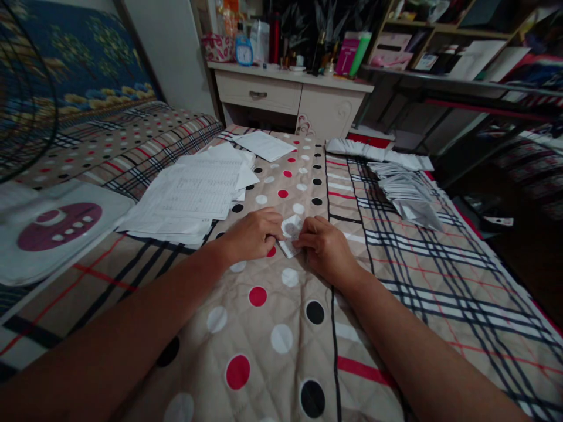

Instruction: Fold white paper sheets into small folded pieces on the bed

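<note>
A small folded piece of white paper [289, 249] lies on the dotted bedspread, between my two hands. My left hand [257, 234] is closed, its fingertips gripping the paper's left edge. From the other side my right hand [324, 243] pinches the right edge, fingers curled and partly hiding it. Faint grey print shows on the paper. Left of my hands rests a spread pile of printed sheets [197, 187]. To the right lie a fanned stack of small folded papers [402, 187] and a long row of folded papers [356, 149].
More white sheets [266, 145] lie at the bed's far end. A white item with a purple oval print [61, 225] sits at the left, near a fan guard [55, 111]. Behind the bed stands a white dresser [259, 91] holding bottles and a blue clock [243, 50].
</note>
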Action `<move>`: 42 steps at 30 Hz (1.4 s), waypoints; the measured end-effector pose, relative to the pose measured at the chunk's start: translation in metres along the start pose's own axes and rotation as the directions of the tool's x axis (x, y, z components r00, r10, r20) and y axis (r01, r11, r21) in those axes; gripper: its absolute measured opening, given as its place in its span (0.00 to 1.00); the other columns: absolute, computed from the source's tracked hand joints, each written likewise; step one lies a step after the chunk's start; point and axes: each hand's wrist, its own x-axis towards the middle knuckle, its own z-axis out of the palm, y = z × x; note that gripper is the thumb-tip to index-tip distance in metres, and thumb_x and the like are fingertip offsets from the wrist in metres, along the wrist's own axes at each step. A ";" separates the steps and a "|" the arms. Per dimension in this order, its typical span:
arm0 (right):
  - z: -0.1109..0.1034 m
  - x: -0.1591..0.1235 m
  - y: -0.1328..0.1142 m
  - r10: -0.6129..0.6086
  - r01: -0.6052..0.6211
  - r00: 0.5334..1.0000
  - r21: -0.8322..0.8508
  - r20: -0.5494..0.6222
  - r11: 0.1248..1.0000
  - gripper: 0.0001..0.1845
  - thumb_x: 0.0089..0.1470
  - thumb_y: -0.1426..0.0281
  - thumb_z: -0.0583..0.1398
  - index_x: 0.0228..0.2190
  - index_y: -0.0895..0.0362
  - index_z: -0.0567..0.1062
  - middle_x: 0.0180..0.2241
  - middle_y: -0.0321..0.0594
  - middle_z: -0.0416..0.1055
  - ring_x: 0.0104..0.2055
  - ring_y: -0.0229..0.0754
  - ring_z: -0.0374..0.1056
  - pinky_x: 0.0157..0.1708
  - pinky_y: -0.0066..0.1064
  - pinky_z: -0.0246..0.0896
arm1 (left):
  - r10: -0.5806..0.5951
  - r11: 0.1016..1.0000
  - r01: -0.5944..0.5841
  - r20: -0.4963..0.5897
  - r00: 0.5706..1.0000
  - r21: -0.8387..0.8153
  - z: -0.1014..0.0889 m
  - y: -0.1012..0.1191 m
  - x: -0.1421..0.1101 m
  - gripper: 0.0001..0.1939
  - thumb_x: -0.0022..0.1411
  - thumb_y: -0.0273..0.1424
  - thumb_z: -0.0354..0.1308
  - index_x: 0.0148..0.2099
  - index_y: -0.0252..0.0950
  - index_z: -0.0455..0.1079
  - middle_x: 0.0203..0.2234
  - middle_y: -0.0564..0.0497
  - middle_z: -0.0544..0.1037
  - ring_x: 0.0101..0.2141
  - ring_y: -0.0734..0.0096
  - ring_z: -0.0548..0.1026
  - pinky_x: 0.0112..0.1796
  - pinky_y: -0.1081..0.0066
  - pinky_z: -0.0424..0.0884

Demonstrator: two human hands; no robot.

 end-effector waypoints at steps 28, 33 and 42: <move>-0.007 0.000 -0.015 0.110 -0.107 0.993 -0.070 0.051 0.992 0.05 0.43 0.75 0.59 0.21 0.57 0.75 0.29 0.42 0.66 0.34 0.43 0.58 0.32 0.35 0.52 | -0.335 0.935 0.333 -0.004 0.942 0.118 0.000 0.018 0.004 0.13 0.48 0.36 0.69 0.34 0.37 0.72 0.38 0.50 0.73 0.41 0.64 0.70 0.42 0.65 0.67; -0.004 0.000 -0.016 0.132 -0.132 0.991 -0.010 -0.010 0.991 0.04 0.41 0.75 0.60 0.21 0.57 0.76 0.36 0.43 0.69 0.40 0.46 0.59 0.37 0.37 0.55 | -0.493 0.866 0.492 -0.014 0.870 0.094 0.002 0.014 0.004 0.31 0.40 0.42 0.72 0.45 0.36 0.69 0.36 0.48 0.76 0.37 0.62 0.73 0.38 0.66 0.68; -0.002 -0.001 -0.014 0.155 -0.150 0.984 0.056 -0.090 0.987 0.04 0.40 0.77 0.61 0.20 0.57 0.76 0.46 0.44 0.67 0.49 0.51 0.59 0.45 0.43 0.57 | -0.630 0.745 0.634 0.093 0.771 -0.208 0.008 0.015 0.004 0.15 0.41 0.36 0.70 0.33 0.36 0.76 0.24 0.53 0.78 0.25 0.70 0.73 0.26 0.74 0.62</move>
